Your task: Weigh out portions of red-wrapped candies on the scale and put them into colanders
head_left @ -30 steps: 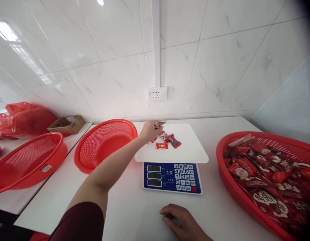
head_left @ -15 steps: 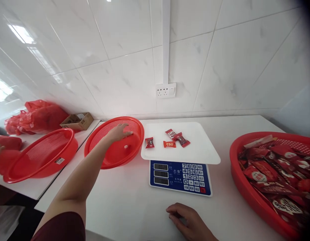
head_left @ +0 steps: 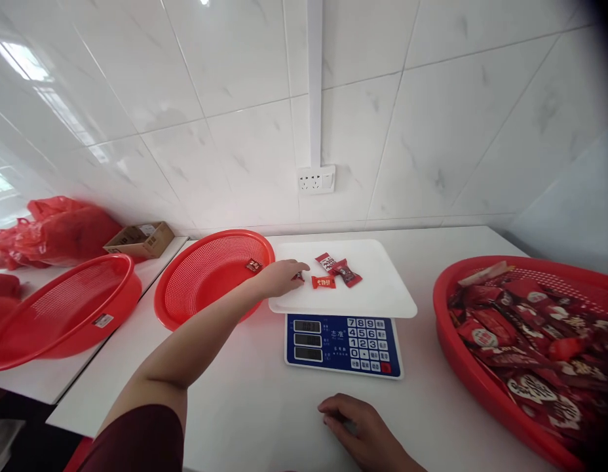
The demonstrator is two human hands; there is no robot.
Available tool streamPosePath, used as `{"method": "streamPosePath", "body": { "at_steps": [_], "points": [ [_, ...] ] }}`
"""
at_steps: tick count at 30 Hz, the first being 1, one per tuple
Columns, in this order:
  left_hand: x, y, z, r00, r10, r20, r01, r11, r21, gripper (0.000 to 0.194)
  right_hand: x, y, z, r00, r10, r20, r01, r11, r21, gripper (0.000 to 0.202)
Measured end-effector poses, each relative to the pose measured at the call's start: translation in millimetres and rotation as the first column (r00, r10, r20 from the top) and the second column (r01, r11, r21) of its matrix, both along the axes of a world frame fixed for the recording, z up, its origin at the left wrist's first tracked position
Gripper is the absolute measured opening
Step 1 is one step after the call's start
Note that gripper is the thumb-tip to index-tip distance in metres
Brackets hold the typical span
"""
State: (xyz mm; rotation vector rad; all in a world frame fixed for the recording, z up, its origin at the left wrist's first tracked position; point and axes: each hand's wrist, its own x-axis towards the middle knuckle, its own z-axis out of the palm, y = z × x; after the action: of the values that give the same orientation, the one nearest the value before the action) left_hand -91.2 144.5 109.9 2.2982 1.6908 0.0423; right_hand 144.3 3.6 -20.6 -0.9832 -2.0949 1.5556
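Note:
My left hand (head_left: 282, 278) reaches over the left side of the white scale pan (head_left: 343, 300). Its fingers close on a small dark red wrapped candy (head_left: 299, 276), which they partly hide. Right of it on the pan lie an orange-red wrapped candy (head_left: 323, 282), a red and white one (head_left: 326, 263) and a dark red one (head_left: 350, 274), the last two touching. One wrapped candy (head_left: 253, 265) sits in the red mesh basket (head_left: 186, 278) left of the scale. My right hand (head_left: 360, 426) rests on the table before the keypad, fingers loosely curled, with nothing visible in it.
The scale's blue panel (head_left: 343, 344) faces me. A full red basket (head_left: 444, 314) of wrapped snacks stands at right. Further left are another red basket (head_left: 88, 334), a cardboard box (head_left: 147, 241) and red plastic bags (head_left: 73, 229). A socket (head_left: 316, 179) is on the tiled wall.
My left hand has moved right, from over the mesh basket to the pan's left candy, and closed on it. A candy now shows in that basket. My right hand stays put.

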Motion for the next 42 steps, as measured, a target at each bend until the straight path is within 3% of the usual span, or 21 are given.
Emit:
{"method": "streamPosePath", "body": {
  "at_steps": [3,7,11,22,27,31,34,38,42],
  "points": [
    [19.7,12.9,-6.5,0.998,-0.028,0.048,0.025,0.998,0.062,0.047,-0.6,0.0,0.2,1.0,-0.002,0.007,0.002,1.0,-0.001,0.023],
    [52.2,27.1,-20.9,0.993,-0.109,0.042,0.103,0.985,0.14,0.07,-1.6,1.4,2.1,1.0,-0.01,0.013,0.01,1.0,0.001,0.023],
    [73.3,36.7,-35.6,0.98,-0.186,-0.065,0.196,0.959,0.206,0.065,-1.1,1.6,1.6,1.0,-0.01,-0.015,0.01,1.0,0.025,0.023],
    [68.1,59.6,-37.4,0.987,-0.134,-0.093,0.154,0.954,0.259,0.05,-0.8,0.6,-1.7,1.0,0.007,-0.014,-0.006,0.998,0.055,0.026],
    [43.9,50.6,-20.2,0.999,-0.011,-0.039,0.024,0.941,0.338,0.044,-1.7,-1.5,-10.1,0.998,-0.028,-0.054,0.032,0.997,0.073,0.029],
    [-4.2,33.2,10.1,0.982,0.188,0.023,-0.182,0.901,0.394,0.046,-2.1,-3.4,-10.9,0.998,-0.038,-0.049,0.041,0.997,0.065,0.028],
    [-45.3,16.5,23.3,0.941,0.337,0.04,-0.327,0.87,0.369,0.046,-1.7,-3.4,-7.4,0.998,-0.042,-0.035,0.044,0.998,0.054,0.028],
    [-85.6,-5.9,16.5,0.898,0.44,-0.003,-0.425,0.868,0.256,0.044,-1.2,-0.5,-3.5,1.0,-0.009,-0.018,0.009,0.999,0.042,0.028],
    [-91.0,-30.8,6.7,0.878,0.477,-0.038,-0.458,0.861,0.222,0.04,-2.9,1.7,-2.1,1.0,0.017,0.0,-0.017,1.0,0.027,0.027]
  ]
}}
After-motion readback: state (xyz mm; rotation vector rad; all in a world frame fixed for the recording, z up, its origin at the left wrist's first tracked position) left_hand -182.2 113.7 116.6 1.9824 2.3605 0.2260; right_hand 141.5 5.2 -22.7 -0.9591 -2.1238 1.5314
